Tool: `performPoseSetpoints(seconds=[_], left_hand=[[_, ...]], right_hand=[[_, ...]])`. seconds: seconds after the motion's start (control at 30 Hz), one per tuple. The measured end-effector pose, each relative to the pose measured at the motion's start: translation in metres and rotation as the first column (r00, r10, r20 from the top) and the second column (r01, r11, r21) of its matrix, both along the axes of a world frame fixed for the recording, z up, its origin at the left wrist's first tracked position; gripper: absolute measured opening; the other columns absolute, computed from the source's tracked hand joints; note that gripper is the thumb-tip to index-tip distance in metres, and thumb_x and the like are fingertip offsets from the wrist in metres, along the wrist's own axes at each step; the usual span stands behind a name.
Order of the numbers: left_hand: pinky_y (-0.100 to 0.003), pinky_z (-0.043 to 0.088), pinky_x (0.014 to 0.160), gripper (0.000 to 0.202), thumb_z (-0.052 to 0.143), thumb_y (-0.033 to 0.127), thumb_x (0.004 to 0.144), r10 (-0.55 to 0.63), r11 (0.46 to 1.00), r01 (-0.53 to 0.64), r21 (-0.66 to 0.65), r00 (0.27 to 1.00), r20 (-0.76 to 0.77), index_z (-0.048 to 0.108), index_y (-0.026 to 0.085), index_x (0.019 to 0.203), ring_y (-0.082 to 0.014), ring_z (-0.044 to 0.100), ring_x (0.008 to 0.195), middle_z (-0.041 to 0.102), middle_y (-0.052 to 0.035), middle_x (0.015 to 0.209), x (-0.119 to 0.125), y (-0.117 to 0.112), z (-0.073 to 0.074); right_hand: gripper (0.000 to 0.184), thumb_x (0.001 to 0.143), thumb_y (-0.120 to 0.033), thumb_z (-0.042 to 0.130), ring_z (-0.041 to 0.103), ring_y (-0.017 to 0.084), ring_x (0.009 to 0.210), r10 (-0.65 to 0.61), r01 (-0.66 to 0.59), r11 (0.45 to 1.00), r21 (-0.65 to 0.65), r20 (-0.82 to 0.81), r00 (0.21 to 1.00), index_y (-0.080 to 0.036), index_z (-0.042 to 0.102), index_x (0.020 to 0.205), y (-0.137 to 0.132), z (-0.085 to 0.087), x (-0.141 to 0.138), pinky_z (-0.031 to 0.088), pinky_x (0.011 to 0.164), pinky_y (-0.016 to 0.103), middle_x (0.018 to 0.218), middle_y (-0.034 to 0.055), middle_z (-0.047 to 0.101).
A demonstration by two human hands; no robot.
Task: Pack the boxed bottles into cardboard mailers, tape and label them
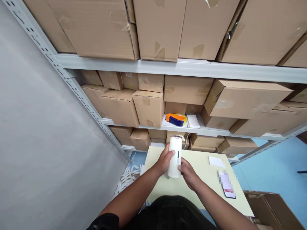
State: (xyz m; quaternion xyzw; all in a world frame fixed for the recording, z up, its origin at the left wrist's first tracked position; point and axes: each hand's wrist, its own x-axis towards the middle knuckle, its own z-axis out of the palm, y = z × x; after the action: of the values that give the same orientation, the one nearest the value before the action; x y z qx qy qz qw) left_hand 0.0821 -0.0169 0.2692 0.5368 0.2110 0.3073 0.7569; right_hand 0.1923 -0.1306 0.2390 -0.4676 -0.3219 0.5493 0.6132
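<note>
White bottle [175, 156] clasped in both hands [165, 160], contents hidden, taped cartons [157, 28] at twelve o'clock, open box [279, 209] at four

And along the right edge of the pale yellow rectangular table [203, 166], a slim phone with a lit screen [226, 185] is lying, a flat white rectangular card [216, 161] resting near the far right corner! On the white metal shelf's front edge [208, 131], an orange-and-navy tape dispenser [176, 119] is sitting just beside a white rectangular pad [192, 121]; brown cardboard boxes [148, 107] are flanking both! White strips [129, 175] are littering the floor beyond the table's left edge.
</note>
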Motion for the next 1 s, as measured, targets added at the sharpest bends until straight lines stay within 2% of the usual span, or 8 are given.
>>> performPoseSetpoints(seconds=[0.1, 0.17, 0.27, 0.37, 0.5, 0.6, 0.8, 1.0], left_hand=[[-0.031, 0.049, 0.074, 0.057, 0.077, 0.055, 0.081, 0.108, 0.991, -0.097, 0.094, 0.987, -0.119, 0.058, 0.019, 0.12, -0.0207, 0.062, 0.086, 0.067, -0.0049, 0.096, -0.002, 0.001, -0.002], [-0.03, 0.05, 0.075, 0.059, 0.082, 0.053, 0.076, 0.158, 0.986, -0.147, 0.083, 0.978, -0.135, 0.058, 0.018, 0.118, -0.0207, 0.062, 0.087, 0.067, -0.0045, 0.096, -0.002, 0.0, -0.002], [-0.03, 0.05, 0.074, 0.055, 0.078, 0.051, 0.079, 0.166, 0.986, -0.167, 0.001, 0.983, -0.081, 0.058, 0.019, 0.119, -0.0201, 0.063, 0.085, 0.068, -0.0043, 0.097, -0.001, -0.001, 0.004], [-0.03, 0.05, 0.071, 0.05, 0.068, 0.052, 0.085, 0.126, 0.991, -0.128, -0.039, 0.99, -0.068, 0.059, 0.02, 0.122, -0.0197, 0.063, 0.079, 0.07, -0.0032, 0.092, -0.001, -0.001, 0.008], [-0.031, 0.05, 0.074, 0.051, 0.068, 0.055, 0.087, 0.133, 0.988, -0.122, 0.092, 0.983, -0.127, 0.06, 0.02, 0.124, -0.0206, 0.064, 0.084, 0.07, -0.0044, 0.097, -0.003, 0.001, 0.005], [-0.032, 0.05, 0.078, 0.056, 0.078, 0.058, 0.08, 0.185, 0.976, -0.163, 0.141, 0.97, -0.158, 0.063, 0.018, 0.116, -0.0233, 0.065, 0.09, 0.071, -0.0074, 0.102, -0.003, 0.002, 0.002], [-0.032, 0.051, 0.077, 0.057, 0.071, 0.06, 0.084, 0.169, 0.985, -0.17, -0.008, 0.982, -0.08, 0.062, 0.018, 0.122, -0.0234, 0.066, 0.09, 0.073, -0.0073, 0.103, 0.001, 0.001, 0.006], [-0.031, 0.05, 0.078, 0.058, 0.077, 0.061, 0.079, 0.18, 0.984, -0.173, 0.051, 0.965, -0.19, 0.063, 0.017, 0.114, -0.0232, 0.065, 0.092, 0.072, -0.0072, 0.102, -0.002, 0.008, 0.005]], right_hand=[[0.049, 0.073, -0.052, 0.086, 0.061, 0.025, 0.089, -0.143, 0.142, 0.99, 0.021, 0.151, 0.978, -0.025, 0.059, 0.104, 0.003, -0.001, -0.001, 0.048, 0.076, 0.034, 0.097, 0.0039, 0.067], [0.053, 0.071, -0.054, 0.087, 0.06, 0.024, 0.086, -0.18, 0.181, 0.983, 0.01, 0.173, 0.968, -0.025, 0.057, 0.103, 0.003, -0.001, -0.001, 0.048, 0.072, 0.033, 0.095, 0.0031, 0.066], [0.049, 0.082, -0.061, 0.074, 0.063, 0.026, 0.095, -0.083, 0.084, 0.996, -0.02, 0.022, 0.996, -0.025, 0.061, 0.113, 0.002, 0.001, -0.002, 0.051, 0.077, 0.035, 0.106, 0.006, 0.069], [0.047, 0.086, -0.056, 0.07, 0.065, 0.028, 0.102, 0.021, -0.025, 0.999, -0.037, -0.101, 0.995, -0.025, 0.064, 0.121, 0.002, 0.004, -0.004, 0.052, 0.08, 0.037, 0.111, 0.0064, 0.07], [0.047, 0.079, -0.053, 0.081, 0.065, 0.027, 0.098, -0.073, 0.073, 0.997, 0.023, -0.011, 0.997, -0.024, 0.064, 0.112, 0.006, 0.002, -0.005, 0.05, 0.082, 0.036, 0.106, 0.0057, 0.07], [0.048, 0.075, -0.054, 0.085, 0.063, 0.025, 0.094, -0.18, 0.177, 0.983, 0.047, 0.064, 0.982, -0.025, 0.061, 0.106, 0.008, 0.0, -0.001, 0.05, 0.08, 0.035, 0.101, 0.004, 0.068], [0.055, 0.087, -0.053, 0.068, 0.065, 0.027, 0.104, -0.019, 0.015, 0.999, -0.044, -0.085, 0.996, -0.03, 0.053, 0.134, 0.005, 0.005, 0.003, 0.053, 0.081, 0.037, 0.124, 0.0064, 0.065], [0.067, 0.071, -0.049, 0.087, 0.064, 0.027, 0.105, -0.217, 0.21, 0.976, 0.057, 0.237, 0.947, -0.027, 0.054, 0.125, 0.015, -0.007, 0.001, 0.053, 0.09, 0.04, 0.115, 0.007, 0.067]])
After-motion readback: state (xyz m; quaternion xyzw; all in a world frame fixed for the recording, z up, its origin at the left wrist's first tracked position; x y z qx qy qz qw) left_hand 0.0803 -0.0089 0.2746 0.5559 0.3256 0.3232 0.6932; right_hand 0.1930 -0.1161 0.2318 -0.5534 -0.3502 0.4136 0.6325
